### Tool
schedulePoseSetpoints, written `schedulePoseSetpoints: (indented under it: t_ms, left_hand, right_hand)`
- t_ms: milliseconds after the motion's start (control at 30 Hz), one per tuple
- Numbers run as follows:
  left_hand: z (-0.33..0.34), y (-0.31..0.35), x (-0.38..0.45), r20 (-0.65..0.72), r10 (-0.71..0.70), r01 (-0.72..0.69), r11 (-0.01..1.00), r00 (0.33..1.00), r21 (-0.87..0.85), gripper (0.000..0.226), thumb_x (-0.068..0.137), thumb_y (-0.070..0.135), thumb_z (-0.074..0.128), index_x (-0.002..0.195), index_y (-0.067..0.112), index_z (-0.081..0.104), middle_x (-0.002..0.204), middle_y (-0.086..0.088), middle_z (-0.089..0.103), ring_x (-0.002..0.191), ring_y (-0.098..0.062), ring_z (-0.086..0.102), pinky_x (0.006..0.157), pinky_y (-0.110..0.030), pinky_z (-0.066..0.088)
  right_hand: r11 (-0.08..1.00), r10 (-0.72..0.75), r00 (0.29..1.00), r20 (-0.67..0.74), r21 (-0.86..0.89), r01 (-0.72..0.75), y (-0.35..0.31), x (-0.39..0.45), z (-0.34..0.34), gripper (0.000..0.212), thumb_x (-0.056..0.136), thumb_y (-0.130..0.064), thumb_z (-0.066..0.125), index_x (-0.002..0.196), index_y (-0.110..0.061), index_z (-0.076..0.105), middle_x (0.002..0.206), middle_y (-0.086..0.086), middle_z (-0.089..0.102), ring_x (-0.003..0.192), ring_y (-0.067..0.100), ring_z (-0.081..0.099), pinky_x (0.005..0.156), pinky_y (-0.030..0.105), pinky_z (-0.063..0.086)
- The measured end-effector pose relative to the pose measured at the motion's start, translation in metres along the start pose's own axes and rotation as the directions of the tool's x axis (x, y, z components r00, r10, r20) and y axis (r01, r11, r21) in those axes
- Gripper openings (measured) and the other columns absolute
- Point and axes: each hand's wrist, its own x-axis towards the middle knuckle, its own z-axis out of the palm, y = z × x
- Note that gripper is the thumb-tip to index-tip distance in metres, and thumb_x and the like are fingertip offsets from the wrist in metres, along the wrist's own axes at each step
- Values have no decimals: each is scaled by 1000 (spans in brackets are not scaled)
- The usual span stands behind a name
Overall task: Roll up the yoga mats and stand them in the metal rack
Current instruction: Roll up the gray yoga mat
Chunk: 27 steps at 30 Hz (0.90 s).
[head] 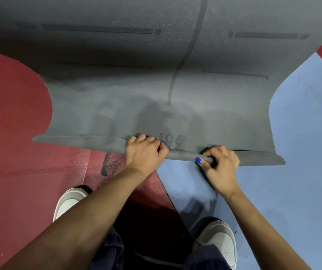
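Note:
A grey yoga mat (156, 78) with dark printed lines lies spread out ahead of me, stretching away to the top of the view. Its near edge (78, 142) is curled over into a thin first roll. My left hand (144, 152) grips that curled edge left of centre, fingers wrapped over it. My right hand (219, 164) grips the same edge further right, thumb under and fingers curled round the roll. The metal rack is out of view.
Under the grey mat lie a red mat (29, 172) on the left and a blue mat (296, 152) on the right. My two white shoes (68, 203) (218, 238) stand at the near edge, one on each mat.

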Motion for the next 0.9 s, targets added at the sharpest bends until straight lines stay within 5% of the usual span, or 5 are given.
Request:
schedulePoseSetpoints:
  t_ms: [133, 400, 600, 700, 900]
  left_hand:
    - [-1, 1, 4, 54, -64, 68, 995, 996, -69, 32, 74, 32, 43, 47, 17, 52, 48, 0, 55, 50, -23, 56, 46, -22, 38]
    - [-1, 1, 5, 22, -69, 69, 998, 997, 7, 28, 76, 33, 44, 60, 13, 56, 66, -5, 53, 52, -24, 55, 38, -22, 32]
    - [4, 4, 2, 13, -100, 99, 994, 995, 36, 27, 75, 32, 44, 64, 11, 58, 71, -7, 54, 64, -28, 54, 50, -29, 39]
    - [4, 6, 2, 10, -141, 140, 987, 990, 73, 27, 74, 35, 44, 75, 14, 60, 83, -4, 59, 71, -26, 55, 61, -34, 42]
    - [13, 1, 8, 38, -125, 120, 987, 991, 103, 52, 75, 38, 46, 120, 15, 59, 129, -6, 57, 124, -26, 47, 99, -60, 38]
  right_hand:
    - [996, 50, 995, 84, 68, -56, 1, 5, -6, 18, 77, -37, 75, 87, -21, 75, 80, -17, 49, 90, 9, 42, 81, 20, 17]
    - [992, 98, 988, 116, -91, -88, -12, 14, -7, 29, 79, -52, 68, 74, -24, 64, 90, -5, 47, 94, 12, 40, 86, 21, 14]
    - [969, 36, 983, 181, -247, 10, -25, 17, -5, 13, 92, -39, 57, 98, -33, 66, 95, -10, 44, 104, 19, 42, 93, 30, 12]
    - [928, -39, 979, 202, -355, 110, -33, 15, -2, 22, 95, -27, 49, 105, -24, 68, 104, -1, 51, 104, 24, 42, 90, 31, 13]
    - [924, -38, 941, 336, -346, 161, -37, 21, -8, 39, 94, -55, 40, 97, -26, 65, 95, -6, 49, 104, 20, 42, 90, 31, 18]
